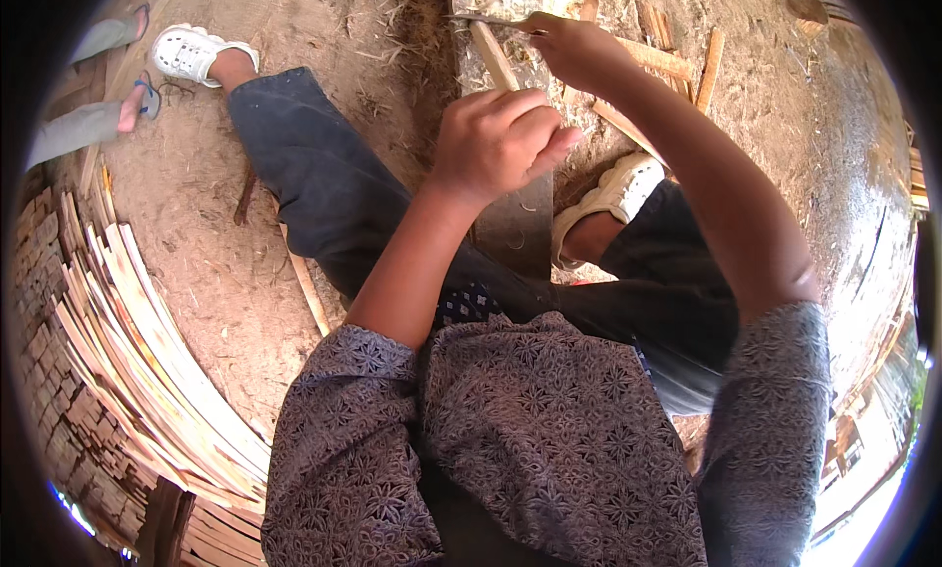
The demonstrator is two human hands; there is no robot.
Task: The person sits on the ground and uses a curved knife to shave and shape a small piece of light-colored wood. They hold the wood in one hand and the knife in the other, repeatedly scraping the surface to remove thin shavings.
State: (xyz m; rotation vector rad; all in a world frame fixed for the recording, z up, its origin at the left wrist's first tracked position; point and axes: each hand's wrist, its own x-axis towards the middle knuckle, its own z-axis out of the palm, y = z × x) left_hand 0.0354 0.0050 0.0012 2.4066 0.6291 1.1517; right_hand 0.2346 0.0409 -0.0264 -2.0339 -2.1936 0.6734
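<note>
My left hand [502,143] is closed in a fist around the near end of a narrow wooden stick [494,57], which points away from me over a plank bench [525,219]. In my right hand [574,49], farther off and to the right, is a knife; its thin dark blade [486,20] reaches left across the stick's far end. Blade and wood meet or nearly meet there; contact cannot be made out for certain. My fingers hide the knife's handle. I sit with my legs on either side of the plank.
Cut wood pieces [711,69] lie right of the bench on dirt ground strewn with shavings [392,37]. Long split strips [162,361] are heaped at the left, beside stacked wood [49,312]. Another person's sandalled foot [137,104] is at the upper left.
</note>
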